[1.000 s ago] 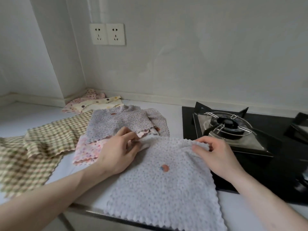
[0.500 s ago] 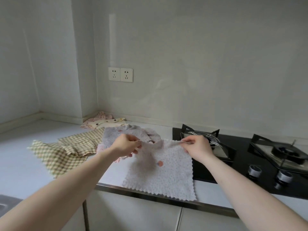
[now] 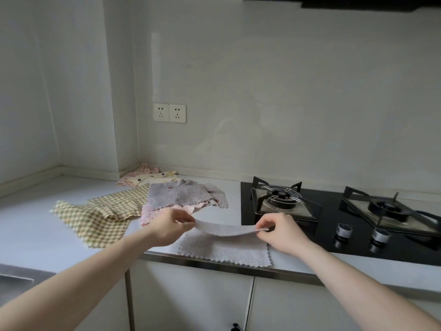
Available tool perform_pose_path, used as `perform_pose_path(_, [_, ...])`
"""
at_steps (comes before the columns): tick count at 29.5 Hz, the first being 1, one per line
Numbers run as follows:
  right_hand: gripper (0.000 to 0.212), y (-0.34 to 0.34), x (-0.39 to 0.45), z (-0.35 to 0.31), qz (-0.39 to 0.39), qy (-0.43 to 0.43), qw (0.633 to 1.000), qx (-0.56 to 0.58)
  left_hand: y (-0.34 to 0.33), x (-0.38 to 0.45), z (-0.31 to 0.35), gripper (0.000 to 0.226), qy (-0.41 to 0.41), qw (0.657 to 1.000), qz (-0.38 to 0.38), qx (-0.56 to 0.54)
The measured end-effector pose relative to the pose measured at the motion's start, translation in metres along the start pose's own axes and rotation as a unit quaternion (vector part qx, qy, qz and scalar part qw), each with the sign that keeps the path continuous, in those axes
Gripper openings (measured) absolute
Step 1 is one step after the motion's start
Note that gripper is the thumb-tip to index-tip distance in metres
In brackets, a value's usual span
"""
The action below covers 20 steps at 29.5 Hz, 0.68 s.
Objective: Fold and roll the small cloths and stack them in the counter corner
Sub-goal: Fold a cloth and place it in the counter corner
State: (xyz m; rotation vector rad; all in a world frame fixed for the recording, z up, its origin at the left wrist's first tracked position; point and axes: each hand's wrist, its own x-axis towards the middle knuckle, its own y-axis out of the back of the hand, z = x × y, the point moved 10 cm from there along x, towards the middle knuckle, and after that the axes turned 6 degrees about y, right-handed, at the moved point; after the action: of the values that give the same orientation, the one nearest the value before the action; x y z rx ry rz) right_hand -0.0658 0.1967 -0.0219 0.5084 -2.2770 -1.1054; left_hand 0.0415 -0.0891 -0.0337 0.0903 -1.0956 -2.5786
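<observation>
Grey cloth (image 3: 224,249) on counter (image 3: 35,235), far edge lifted, left hand (image 3: 168,225) pinching one corner, right hand (image 3: 281,231) pinching the other, stove (image 3: 334,225) beside.

Home kitchen, pretty obvious. Black two-burner gas hob (image 3: 334,211) set into pale counter (image 3: 35,225), knobs (image 3: 343,231) at front. Cabinet doors (image 3: 191,297) below, sink edge (image 3: 14,275) at far left, range hood (image 3: 358,2) up top, double wall socket (image 3: 169,113) on plain wall.
</observation>
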Motion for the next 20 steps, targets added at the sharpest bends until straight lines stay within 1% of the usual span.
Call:
perform_pose_path(2, [0.012,-0.008,-0.011,-0.003,-0.016,0.011,1.0,-0.013,-0.004,-0.011,0.0,0.016,-0.024,0.998,0.009,0.053])
perform_pose_path(8, [0.01,-0.019,-0.032,0.002,-0.017,0.013,0.999,-0.044,-0.019,-0.034,-0.003,0.018,-0.036,0.991,-0.014,0.126])
perform_pose_path(11, [0.006,-0.027,-0.039,0.008,-0.029,0.011,0.998,-0.047,-0.029,-0.043,-0.006,0.019,-0.042,0.981,-0.04,0.184])
perform_pose_path(13, [0.003,-0.033,-0.043,0.01,-0.05,0.014,0.997,-0.051,-0.029,-0.043,-0.005,0.02,-0.043,0.972,-0.037,0.228])
perform_pose_path(15, [0.014,-0.035,-0.045,0.009,-0.058,0.019,0.997,-0.042,-0.023,-0.041,0.001,0.017,-0.038,0.97,-0.024,0.238])
perform_pose_path(18, [0.023,-0.026,-0.041,0.009,-0.017,0.015,1.0,-0.005,-0.016,-0.036,0.016,0.019,-0.037,0.978,0.006,0.205])
perform_pose_path(20, [0.018,-0.019,-0.034,0.016,0.033,-0.003,0.999,0.009,-0.015,-0.032,0.03,0.021,-0.052,0.978,0.051,0.197])
